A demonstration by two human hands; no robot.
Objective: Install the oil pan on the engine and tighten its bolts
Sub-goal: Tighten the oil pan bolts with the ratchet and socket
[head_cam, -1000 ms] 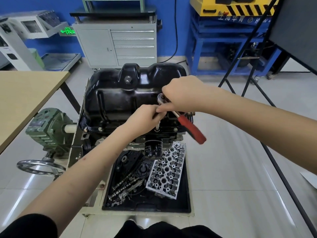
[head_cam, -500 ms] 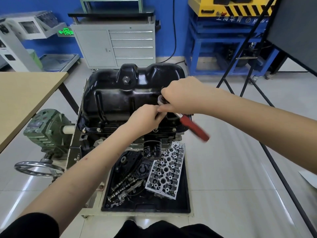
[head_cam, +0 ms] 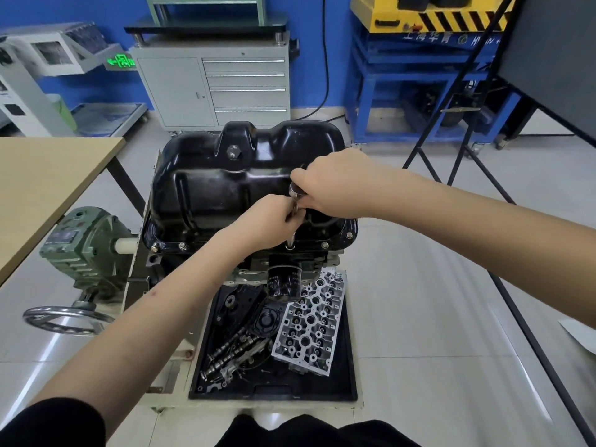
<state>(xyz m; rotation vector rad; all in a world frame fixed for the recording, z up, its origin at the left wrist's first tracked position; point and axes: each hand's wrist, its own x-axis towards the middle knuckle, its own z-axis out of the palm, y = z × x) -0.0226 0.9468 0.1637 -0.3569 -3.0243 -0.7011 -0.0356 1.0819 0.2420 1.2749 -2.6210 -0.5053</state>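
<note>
At far left, a tan surface [head_cam: 48,188] runs off the edge, with a green gearbox [head_cam: 85,250] and its steel handwheel [head_cam: 66,319] just below it beside the engine stand. Centre frame, the black oil pan [head_cam: 225,185] sits upside-up on the engine [head_cam: 258,262], its flange bolts [head_cam: 182,245] showing along the near edge. The left hand [head_cam: 266,222] reaches over that near edge, fingers curled round the extension bar [head_cam: 293,235] that stands on a flange bolt. Just right of it, touching, the right hand [head_cam: 335,185] is closed over the ratchet head [head_cam: 295,190] atop the bar; the ratchet's handle is hidden. Below the pan hangs a black oil filter [head_cam: 283,283], and under that a black tray [head_cam: 348,366] holds camshafts [head_cam: 232,351] and a silver cylinder head [head_cam: 311,324]. Behind stand a grey drawer cabinet [head_cam: 213,88] and, further right, a blue frame [head_cam: 403,72].
</note>
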